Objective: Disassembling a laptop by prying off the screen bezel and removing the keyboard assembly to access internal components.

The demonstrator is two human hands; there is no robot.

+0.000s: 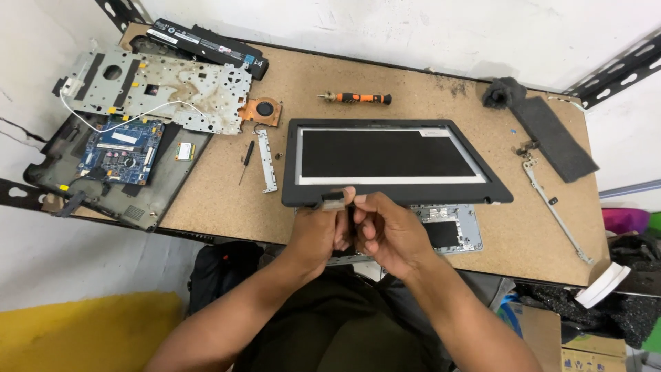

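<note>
Centrally, the counter (385, 83), a brown particle-board top on a metal frame, stands against a white wall. A yellow surface shows at the lower left below it.

The laptop screen assembly (392, 160), a black bezel around a dark panel, lies flat near the front edge with its long axis running left to right. Its near edge faces the person. A grey laptop base (454, 227) shows partly under its near right side.

At the far left, a black lower case (103, 193) holds a blue circuit board (120, 151). A perforated metal plate (158, 86) rests across its far part, with a copper-coloured fan (261, 110) at the plate's right end. A black battery pack (206, 45) lies at the far left corner.

Dark foam pieces (551, 134) lie at the far right, with a long metal hinge arm (551, 203) beside them. An orange-and-black screwdriver (358, 98) lies beyond the screen, pointing left. A slim black tool (246, 160) and a small metal bracket (267, 162) lie just left of the screen.

The left hand (320, 231) pinches the hinge tab (333, 200) at the near left edge of the bezel. The right hand (389, 231) is curled, fingers meeting the left hand at the same edge; whether it grips anything cannot be told.
</note>
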